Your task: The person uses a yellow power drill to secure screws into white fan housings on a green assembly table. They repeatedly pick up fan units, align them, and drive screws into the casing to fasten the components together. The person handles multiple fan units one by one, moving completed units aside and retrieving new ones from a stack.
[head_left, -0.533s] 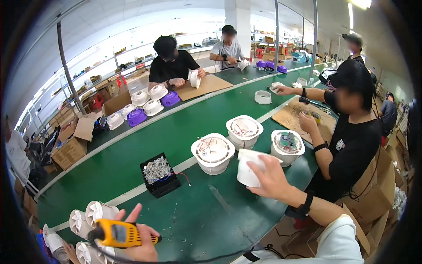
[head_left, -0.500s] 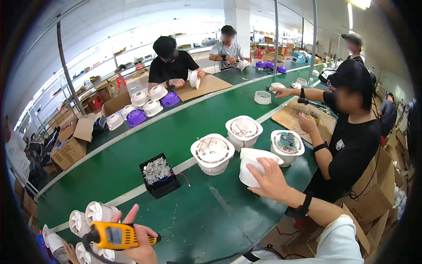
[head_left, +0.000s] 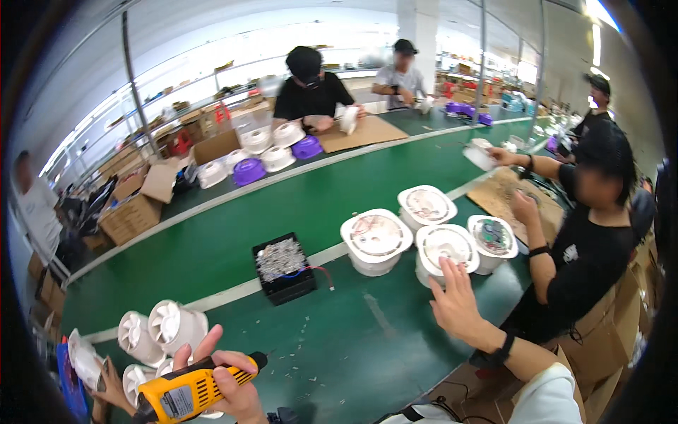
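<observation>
A yellow electric screwdriver (head_left: 185, 397) with a black nose lies across my left hand (head_left: 236, 389); some fingers wrap it while others stick up. My right hand (head_left: 459, 304) has its fingers stretched out against the near side of a white round housing (head_left: 446, 247), which stands upright on the green bench. Close beside that housing are two more white housings (head_left: 376, 237) (head_left: 426, 205) with thin wires on top. Another white housing (head_left: 492, 235), with a green circuit board in it, stands to the right. A black box (head_left: 289, 290) of small silvery screws sits left of the group.
White fan-like parts (head_left: 176, 326) stand at the lower left, where another person's hand (head_left: 113, 385) holds a white piece. A co-worker (head_left: 600, 226) reaches over the bench at right. Across the green belt (head_left: 212, 247), two people handle white parts near purple and white covers (head_left: 248, 172).
The white housing in my right hand has been set upright among the others, and its grip has loosened. My left hand's screwdriver has turned, nose upward. The view has shifted left.
</observation>
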Tool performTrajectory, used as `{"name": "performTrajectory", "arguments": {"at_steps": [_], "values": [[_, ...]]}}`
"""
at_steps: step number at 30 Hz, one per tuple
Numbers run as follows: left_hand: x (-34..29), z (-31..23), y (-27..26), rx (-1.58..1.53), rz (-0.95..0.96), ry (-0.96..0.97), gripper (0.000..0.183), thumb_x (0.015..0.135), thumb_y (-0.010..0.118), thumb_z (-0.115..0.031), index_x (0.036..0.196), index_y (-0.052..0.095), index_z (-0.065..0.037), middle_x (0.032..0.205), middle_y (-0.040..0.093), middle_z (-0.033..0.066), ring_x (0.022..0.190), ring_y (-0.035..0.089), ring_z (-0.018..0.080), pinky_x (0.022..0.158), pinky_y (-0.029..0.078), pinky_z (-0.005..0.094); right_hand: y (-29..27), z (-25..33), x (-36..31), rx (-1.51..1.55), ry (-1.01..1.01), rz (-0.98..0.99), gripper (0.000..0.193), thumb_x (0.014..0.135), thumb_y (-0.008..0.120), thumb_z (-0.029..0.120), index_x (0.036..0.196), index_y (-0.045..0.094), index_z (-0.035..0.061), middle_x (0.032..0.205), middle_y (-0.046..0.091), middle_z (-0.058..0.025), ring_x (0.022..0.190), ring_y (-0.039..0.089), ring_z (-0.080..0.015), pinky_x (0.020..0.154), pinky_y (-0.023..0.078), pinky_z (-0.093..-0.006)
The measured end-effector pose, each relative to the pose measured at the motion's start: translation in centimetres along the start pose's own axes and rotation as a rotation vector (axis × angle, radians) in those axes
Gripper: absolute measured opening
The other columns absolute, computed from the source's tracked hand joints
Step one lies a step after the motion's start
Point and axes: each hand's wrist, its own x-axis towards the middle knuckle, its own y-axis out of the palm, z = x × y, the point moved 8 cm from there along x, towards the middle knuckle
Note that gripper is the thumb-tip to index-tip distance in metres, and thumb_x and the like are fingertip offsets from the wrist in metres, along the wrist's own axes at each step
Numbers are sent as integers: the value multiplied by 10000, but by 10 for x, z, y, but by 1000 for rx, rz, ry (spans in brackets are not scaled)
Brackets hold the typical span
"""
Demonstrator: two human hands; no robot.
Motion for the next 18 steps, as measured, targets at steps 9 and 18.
{"name": "performTrajectory", "arguments": {"at_steps": [9,18], "values": [[0,-82,-41,153,-36,262,460,952,449,-401,1224,294,-64,625,456,69,435,475,163,417,414,280,-46,224,65,738,-733,181,326,754,649,107,1054,558,16,1286,463,-184,1158,481,-327,991,374,-432],[-25,-134,-62,276,-40,291,393,952,491,-355,1201,329,-97,674,506,104,505,500,201,444,444,287,-6,412,106,888,-1087,-33,693,669,752,358,1252,503,79,1363,370,-246,1286,339,-375,1079,255,-488]]}}
